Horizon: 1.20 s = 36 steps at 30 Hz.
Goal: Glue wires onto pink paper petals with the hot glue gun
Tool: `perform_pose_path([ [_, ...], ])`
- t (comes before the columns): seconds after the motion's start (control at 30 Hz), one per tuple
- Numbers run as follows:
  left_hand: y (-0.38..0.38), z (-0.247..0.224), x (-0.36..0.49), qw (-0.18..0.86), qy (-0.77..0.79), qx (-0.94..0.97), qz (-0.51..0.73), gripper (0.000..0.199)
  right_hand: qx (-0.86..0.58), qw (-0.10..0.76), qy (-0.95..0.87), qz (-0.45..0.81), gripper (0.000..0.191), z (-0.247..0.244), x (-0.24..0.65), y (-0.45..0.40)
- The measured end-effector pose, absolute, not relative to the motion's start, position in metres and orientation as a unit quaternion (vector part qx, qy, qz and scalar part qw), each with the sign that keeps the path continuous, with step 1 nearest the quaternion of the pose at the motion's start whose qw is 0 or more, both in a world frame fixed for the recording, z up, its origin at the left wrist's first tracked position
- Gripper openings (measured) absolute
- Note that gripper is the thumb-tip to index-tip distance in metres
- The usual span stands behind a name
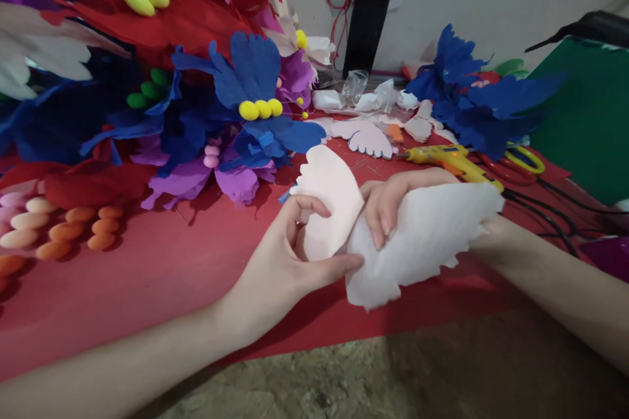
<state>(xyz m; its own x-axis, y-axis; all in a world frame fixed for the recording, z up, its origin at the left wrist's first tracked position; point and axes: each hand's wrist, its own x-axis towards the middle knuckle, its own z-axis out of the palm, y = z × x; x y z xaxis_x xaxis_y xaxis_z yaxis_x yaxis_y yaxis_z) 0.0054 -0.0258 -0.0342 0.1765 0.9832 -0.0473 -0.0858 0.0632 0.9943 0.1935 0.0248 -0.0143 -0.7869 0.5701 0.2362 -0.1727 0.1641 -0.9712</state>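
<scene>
My left hand (289,255) pinches a small white foam wing (327,193) with a scalloped edge, its thumb also touching a larger piece. That larger white wing-shaped sheet (432,229), jagged along its lower edge, lies across my right hand (388,203). The right fingers curl over its near end, and the sheet covers part of that palm and wrist. The two pieces meet between my hands above the red tabletop. Just beyond, a pale scalloped cut-out (371,139) with a dark outline rests on the table.
A yellow glue gun (452,158) and yellow-handled scissors (525,158) lie at the right among black cables (545,213). Blue butterfly shapes (250,72) and red ones crowd the left and back. Orange egg-shaped pieces (66,231) sit at far left. A green board (584,118) stands right.
</scene>
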Motion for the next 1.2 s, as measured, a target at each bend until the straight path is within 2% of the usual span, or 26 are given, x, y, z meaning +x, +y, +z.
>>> perform_pose_path([
  [0.07,-0.026,-0.034,0.005,0.587,0.438,0.504,0.457,0.035,-0.123,0.284,-0.706,0.637,0.027,-0.013,0.194,0.024],
  [0.2,-0.029,-0.036,0.002,0.637,0.418,0.482,0.433,0.023,-0.115,0.273,-0.715,0.633,0.019,-0.013,0.195,0.027],
  [0.3,-0.030,-0.039,0.001,0.668,0.412,0.457,0.419,0.017,-0.109,0.271,-0.718,0.631,0.020,-0.014,0.197,0.030],
  [0.47,-0.029,-0.040,0.002,0.657,0.417,0.445,0.443,0.008,-0.146,0.318,-0.686,0.637,0.022,-0.016,0.196,0.026],
  [0.6,-0.028,-0.041,0.001,0.623,0.430,0.449,0.476,0.010,-0.177,0.325,-0.687,0.625,0.019,-0.016,0.194,0.025],
  [0.77,-0.026,-0.044,0.001,0.608,0.436,0.446,0.491,0.009,-0.196,0.355,-0.693,0.596,0.029,-0.019,0.194,0.032],
  [0.9,-0.027,-0.044,0.001,0.601,0.444,0.455,0.485,0.009,-0.222,0.372,-0.691,0.579,0.030,-0.023,0.189,0.029],
  [1.1,-0.028,-0.040,0.003,0.606,0.439,0.471,0.467,0.010,-0.314,0.480,-0.647,0.503,0.012,-0.025,0.175,0.019],
  [1.2,-0.028,-0.039,0.004,0.601,0.435,0.477,0.471,0.009,-0.341,0.464,-0.615,0.539,0.026,-0.024,0.172,0.019],
])
